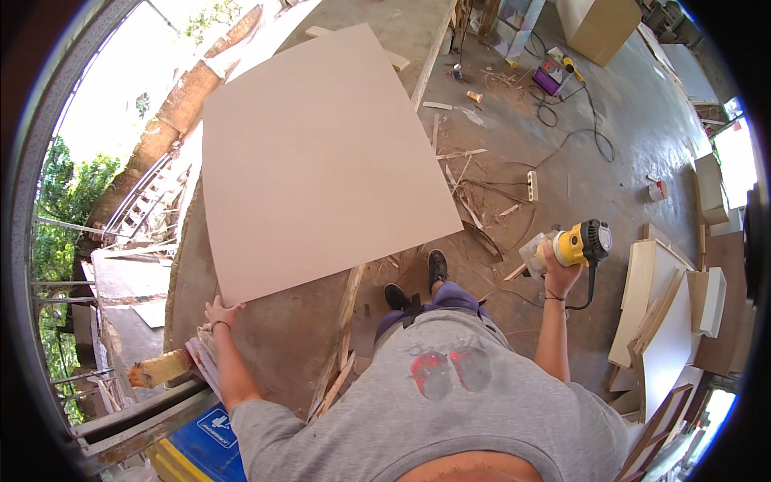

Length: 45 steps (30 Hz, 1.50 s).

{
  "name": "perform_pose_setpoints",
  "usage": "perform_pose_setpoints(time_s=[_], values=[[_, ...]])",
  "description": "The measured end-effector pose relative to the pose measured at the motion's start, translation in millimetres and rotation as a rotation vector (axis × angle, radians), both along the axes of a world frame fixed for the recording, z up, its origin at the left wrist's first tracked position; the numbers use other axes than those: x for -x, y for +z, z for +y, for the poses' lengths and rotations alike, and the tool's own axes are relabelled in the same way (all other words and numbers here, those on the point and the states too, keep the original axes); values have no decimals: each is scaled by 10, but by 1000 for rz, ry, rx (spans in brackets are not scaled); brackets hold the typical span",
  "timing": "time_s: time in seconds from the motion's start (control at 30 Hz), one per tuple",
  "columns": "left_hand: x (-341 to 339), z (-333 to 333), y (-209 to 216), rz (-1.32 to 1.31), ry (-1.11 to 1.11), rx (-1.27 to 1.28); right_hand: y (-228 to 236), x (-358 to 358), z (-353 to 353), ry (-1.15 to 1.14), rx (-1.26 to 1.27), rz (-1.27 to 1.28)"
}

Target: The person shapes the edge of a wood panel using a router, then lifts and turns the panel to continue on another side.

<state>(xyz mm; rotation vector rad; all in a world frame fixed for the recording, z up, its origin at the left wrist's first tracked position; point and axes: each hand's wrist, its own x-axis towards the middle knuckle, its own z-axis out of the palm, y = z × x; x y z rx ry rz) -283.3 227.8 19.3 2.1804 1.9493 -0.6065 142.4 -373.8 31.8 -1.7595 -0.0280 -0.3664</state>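
A large pale beige square panel (321,169) lies in front of me on a worn wooden bench (273,333). At its near left corner rests my left hand (221,312), fingers spread and touching or nearly touching the edge. Out to the right, away from the panel, my right hand (560,275) is closed around a yellow and black trim router (580,243). The router has a clear base, tilted toward the left, and its black cord hangs below my wrist. The router's bit is too small to make out.
Wood offcuts (462,165) and sawdust litter the floor beside the bench. Cables run to a white power strip (532,185). Farther off sit a purple box (549,79) and a small bucket (657,191). Boards (662,305) lean at the right; a blue bin (213,430) stands near left.
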Motion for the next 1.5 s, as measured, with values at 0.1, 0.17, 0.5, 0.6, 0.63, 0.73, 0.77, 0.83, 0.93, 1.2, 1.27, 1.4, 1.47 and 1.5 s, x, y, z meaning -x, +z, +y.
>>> perform_pose_setpoints(time_s=[0.1,0.17,0.5,0.6,0.63,0.73,0.77,0.83,0.93,1.2,1.27,1.4,1.47,1.5], values=[[193,427,-641,-380,11,8,111,-62,67,48,2,-70],[-220,-28,-768,-690,381,-294,115,-119,57,53,-12,-118],[-1013,-312,-924,-569,976,-501,51,-180,105,47,55,-66],[-938,6,-991,-525,833,-583,101,-193,174,49,37,-69],[-957,114,-974,-501,814,-549,109,-204,186,46,52,-69],[-1106,479,-900,-467,747,-472,152,-236,249,51,74,-90],[-1151,611,-926,-473,721,-459,172,-233,267,54,81,-98],[-1219,906,-1058,-493,656,-422,222,-234,282,75,117,-93],[-1201,1673,-1531,-478,551,-411,354,-251,383,130,89,-85],[-2185,1342,-749,-765,466,-280,356,-288,440,183,168,-31],[-2319,435,-280,-802,473,-331,354,-343,537,268,160,-43],[-2417,-608,-814,-922,283,-368,187,-367,677,368,259,-17],[-2453,-708,-972,-920,169,-487,109,-417,820,434,317,-47],[-2451,-737,-1022,-914,111,-548,100,-455,916,476,330,-73]])
